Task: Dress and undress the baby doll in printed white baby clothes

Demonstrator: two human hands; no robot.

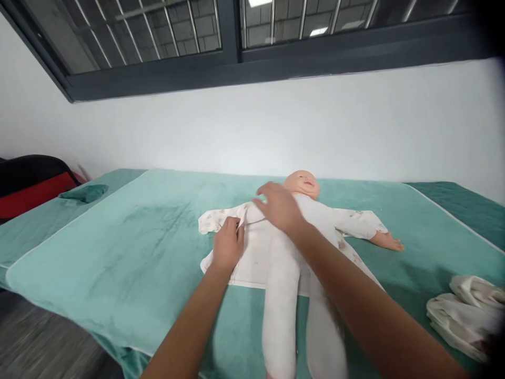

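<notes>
A baby doll (302,184) in white clothes lies on its back, head toward the wall. Beneath it is spread an open white baby shirt (256,258) with a small print. One sleeve is on the doll's arm at the right, where the doll's hand (386,240) comes out of the cuff. The other sleeve (213,220) lies out to the left, with no doll hand showing at its end. My left hand (229,243) pinches the cloth by this sleeve. Slightly blurred, my right hand (281,206) is above the doll's shoulder, thumb and fingers apart.
A green padded sheet (118,247) covers the table. Folded white printed cloth (467,316) lies at the right. At the far left is a black and red object (35,184). Behind the table stands a white wall (197,131) under a barred window (232,31).
</notes>
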